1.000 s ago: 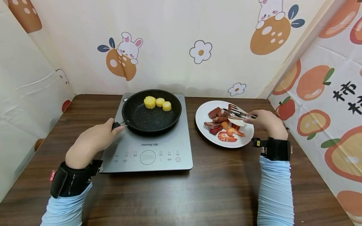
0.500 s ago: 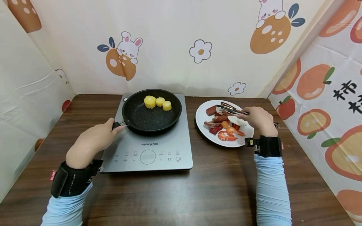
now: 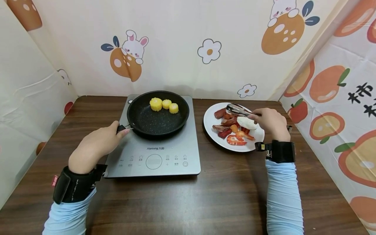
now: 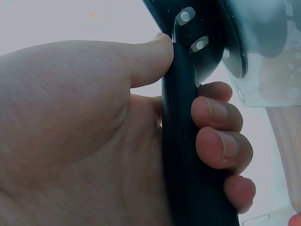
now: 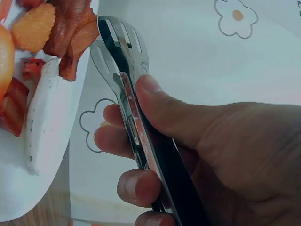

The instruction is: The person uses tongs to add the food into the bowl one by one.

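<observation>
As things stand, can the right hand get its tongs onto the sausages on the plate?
Probably yes. The right hand holds the tongs with their tips already over the sausages at the far side of the plate. Nothing lies between them; the white piece sits nearer the hand, beside the path.

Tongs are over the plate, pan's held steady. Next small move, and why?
Probably lower the tongs and close them on a sausage piece. The right hand holds them just above the plate; they appear to grip nothing. The left hand grips the pan handle, and only corn is in the pan.
</observation>
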A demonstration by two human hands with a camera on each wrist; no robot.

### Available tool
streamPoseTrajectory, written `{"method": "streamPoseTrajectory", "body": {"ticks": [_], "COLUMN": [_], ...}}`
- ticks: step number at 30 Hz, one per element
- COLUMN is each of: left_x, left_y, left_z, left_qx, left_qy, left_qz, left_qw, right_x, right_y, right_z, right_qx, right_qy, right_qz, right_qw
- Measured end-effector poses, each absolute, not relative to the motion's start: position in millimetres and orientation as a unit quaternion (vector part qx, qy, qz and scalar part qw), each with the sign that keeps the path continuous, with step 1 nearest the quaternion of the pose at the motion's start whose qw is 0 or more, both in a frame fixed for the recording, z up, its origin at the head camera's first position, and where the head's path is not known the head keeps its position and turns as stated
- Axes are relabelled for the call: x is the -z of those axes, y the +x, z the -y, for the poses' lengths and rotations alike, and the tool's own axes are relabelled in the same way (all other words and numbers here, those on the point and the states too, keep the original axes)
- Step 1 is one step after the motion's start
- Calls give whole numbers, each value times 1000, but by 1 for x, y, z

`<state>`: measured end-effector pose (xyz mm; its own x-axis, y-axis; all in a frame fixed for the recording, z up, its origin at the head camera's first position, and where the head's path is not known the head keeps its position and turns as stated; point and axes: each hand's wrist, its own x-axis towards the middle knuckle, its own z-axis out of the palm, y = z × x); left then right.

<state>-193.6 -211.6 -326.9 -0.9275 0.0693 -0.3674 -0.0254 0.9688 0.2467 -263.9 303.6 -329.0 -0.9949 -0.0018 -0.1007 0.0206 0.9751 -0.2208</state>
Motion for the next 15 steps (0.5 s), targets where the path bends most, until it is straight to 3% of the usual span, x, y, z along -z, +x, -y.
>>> {"method": "streamPoseTrajectory", "body": {"ticks": [15], "left_x": [327], "left_y": [-195], "left_z": [212], "left_qx": [-126], "left_qy": [11], "left_qz": [-973], "left_qw": [191], "right_x": [320], "right_y": [-262], "right_z": [-295], "right_qx": [146], "right_qy": [-1], "right_qz": [-988], "right_qw": [57]}}
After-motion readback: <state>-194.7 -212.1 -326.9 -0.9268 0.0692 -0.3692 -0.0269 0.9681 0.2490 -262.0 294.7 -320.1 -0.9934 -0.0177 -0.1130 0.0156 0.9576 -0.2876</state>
